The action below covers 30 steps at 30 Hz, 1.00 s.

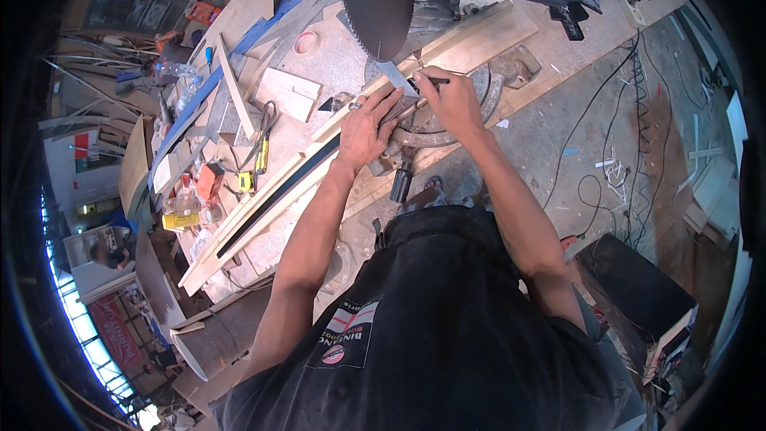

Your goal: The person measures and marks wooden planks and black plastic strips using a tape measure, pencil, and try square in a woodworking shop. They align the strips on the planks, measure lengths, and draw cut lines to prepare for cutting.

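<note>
Under the toothed blade of a mitre saw (375, 8), my left hand (367, 129) lies over a wooden strip, its fingers stretched forward and pressing down. Its fingertips touch the near end of a small blue-grey flat piece (394, 75), which slants toward the blade. Just to the right, my right hand (453, 105) is closed in a pinch on a dark pencil-like stick (437, 80), close to that flat piece. What lies beneath my left fingers is hidden. Long pale wooden strips (259, 219), with a black band between them, run from my left hand to the lower left.
The saw's black handle (401, 183) points toward me. On the bench are a roll of tape (306, 43), a pale board (289, 94), a yellow tool (262, 156) and a yellow-labelled jar (182, 211). Cables (638, 144) trail over the floor at right, near a dark box (638, 283).
</note>
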Motion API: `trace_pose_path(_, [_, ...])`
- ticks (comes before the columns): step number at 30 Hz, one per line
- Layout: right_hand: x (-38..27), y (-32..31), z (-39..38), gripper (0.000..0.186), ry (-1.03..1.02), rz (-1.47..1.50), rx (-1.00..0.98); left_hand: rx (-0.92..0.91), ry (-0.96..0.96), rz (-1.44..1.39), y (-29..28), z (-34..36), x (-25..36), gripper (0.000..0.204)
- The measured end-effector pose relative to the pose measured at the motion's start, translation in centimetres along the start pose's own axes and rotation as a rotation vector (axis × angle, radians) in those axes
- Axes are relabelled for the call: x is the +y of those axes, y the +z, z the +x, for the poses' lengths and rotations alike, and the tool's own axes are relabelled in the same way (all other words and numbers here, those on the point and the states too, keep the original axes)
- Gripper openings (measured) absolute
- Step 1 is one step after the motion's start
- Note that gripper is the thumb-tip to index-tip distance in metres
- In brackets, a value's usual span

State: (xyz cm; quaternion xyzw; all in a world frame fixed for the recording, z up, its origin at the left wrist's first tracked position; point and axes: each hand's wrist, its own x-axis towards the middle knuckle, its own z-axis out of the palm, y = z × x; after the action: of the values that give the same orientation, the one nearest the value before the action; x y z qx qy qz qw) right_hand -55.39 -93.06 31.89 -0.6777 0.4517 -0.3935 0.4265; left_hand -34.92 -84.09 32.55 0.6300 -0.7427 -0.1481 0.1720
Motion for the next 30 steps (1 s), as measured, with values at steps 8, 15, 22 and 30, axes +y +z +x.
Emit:
trace_pose_path(8, [0.4,0.5,0.0,0.032,0.008,-0.064,-0.020,0.015,0.010,0.024,0.1,-0.1,0.0,0.066])
trace_pose_path(15, [0.2,-0.2,-0.4,0.030,0.057,-0.060,-0.065,0.029,0.023,0.004,0.3,0.0,-0.1,0.065])
trace_pose_path(22, [0.0,-1.3,-0.1,0.028,-0.055,-0.260,-0.097,0.007,0.008,0.026,0.1,0.0,-0.1,0.064])
trace_pose_path(30, [0.2,-0.5,-0.9,0.031,0.016,0.088,0.027,0.017,0.024,0.024,0.3,-0.1,-0.4,0.063])
